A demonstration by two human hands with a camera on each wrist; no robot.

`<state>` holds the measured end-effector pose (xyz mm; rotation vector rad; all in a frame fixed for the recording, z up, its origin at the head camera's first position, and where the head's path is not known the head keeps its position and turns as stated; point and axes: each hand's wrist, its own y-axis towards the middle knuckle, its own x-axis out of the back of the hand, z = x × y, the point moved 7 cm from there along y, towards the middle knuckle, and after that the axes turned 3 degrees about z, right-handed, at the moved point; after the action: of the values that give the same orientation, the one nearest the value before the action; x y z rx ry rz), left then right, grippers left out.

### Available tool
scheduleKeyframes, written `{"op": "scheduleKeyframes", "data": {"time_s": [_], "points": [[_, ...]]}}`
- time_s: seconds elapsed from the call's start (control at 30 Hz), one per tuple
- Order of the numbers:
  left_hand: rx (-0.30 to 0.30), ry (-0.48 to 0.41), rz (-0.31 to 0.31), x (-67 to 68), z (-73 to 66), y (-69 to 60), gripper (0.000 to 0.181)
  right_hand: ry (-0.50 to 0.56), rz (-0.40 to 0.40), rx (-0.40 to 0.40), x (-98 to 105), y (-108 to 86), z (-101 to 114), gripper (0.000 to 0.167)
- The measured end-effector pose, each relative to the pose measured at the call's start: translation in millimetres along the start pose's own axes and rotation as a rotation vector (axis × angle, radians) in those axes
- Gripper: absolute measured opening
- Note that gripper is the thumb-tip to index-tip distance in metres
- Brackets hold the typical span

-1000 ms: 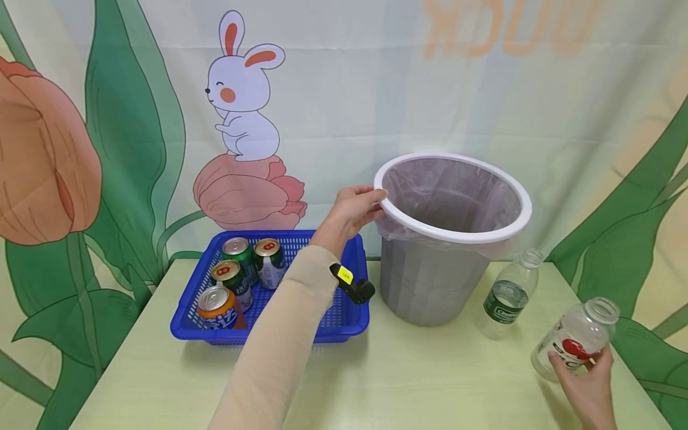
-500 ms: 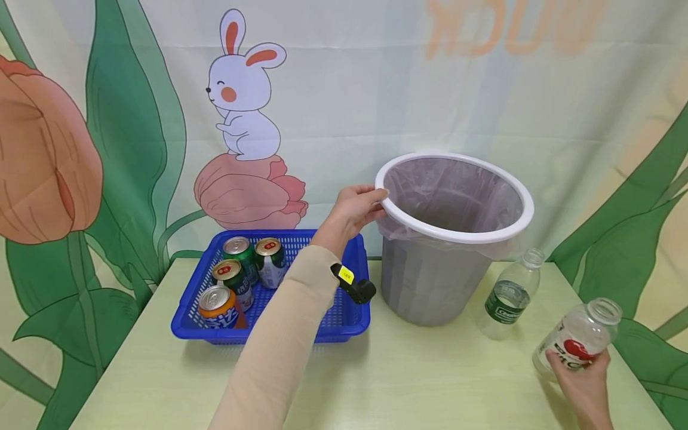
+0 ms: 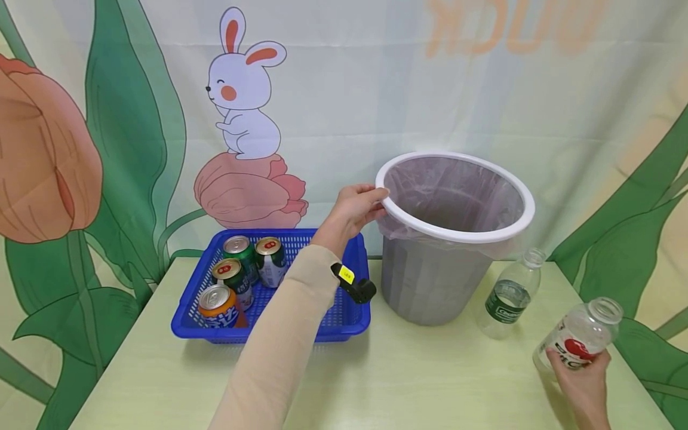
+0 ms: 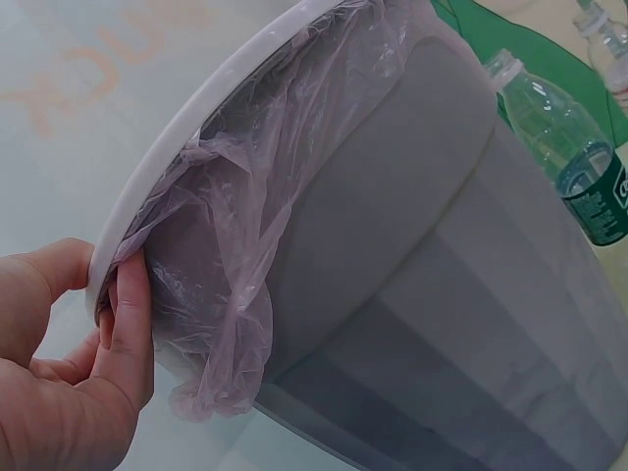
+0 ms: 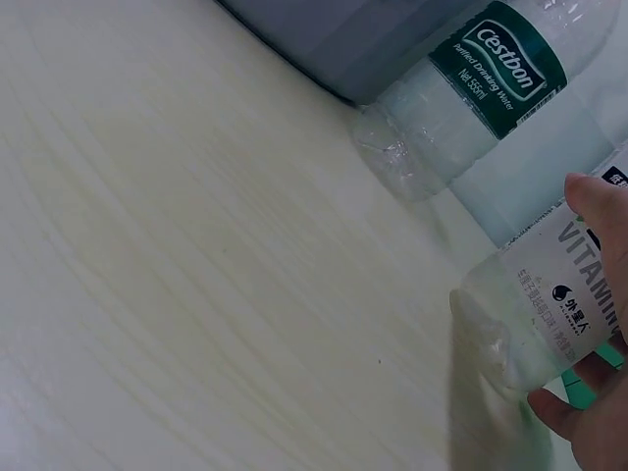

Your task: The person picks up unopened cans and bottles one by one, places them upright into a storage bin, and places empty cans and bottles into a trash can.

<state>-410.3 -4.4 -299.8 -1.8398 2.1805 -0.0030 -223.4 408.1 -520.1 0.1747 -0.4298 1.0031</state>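
My left hand [image 3: 356, 210] pinches the white rim [image 3: 383, 206] of a grey trash bin [image 3: 430, 280] between thumb and fingers. A thin translucent bag [image 4: 235, 285] lines the bin and folds out under that rim, gathered in a knot near my fingers. On the right, my right hand [image 3: 586, 382] grips a clear, uncapped plastic bottle [image 3: 583, 334] with a white and red label. Whether its base touches the table cannot be told. Between bin and hand stands another clear bottle [image 3: 507, 298] with a green Cestbon label, also uncapped.
A blue plastic basket [image 3: 183, 322] sits left of the bin, behind my left forearm. Several drink cans, one an orange can [image 3: 219, 309], stand upright inside it. The pale table [image 3: 419, 376] ends at a printed curtain [image 3: 333, 89] behind.
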Motion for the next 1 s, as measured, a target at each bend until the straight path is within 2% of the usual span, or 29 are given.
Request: {"op": "scheduleKeyframes", "data": {"time_s": [0.27, 1.0], "points": [[-0.002, -0.003, 0.002, 0.5, 0.3, 0.2, 0.046, -0.023, 0.001, -0.029, 0.9, 0.5, -1.3, 0.090], [0.005, 0.012, -0.003, -0.6, -0.2, -0.8, 0.041, -0.077, -0.014, 0.022, 8.6, 1.7, 6.0, 0.088]]}}
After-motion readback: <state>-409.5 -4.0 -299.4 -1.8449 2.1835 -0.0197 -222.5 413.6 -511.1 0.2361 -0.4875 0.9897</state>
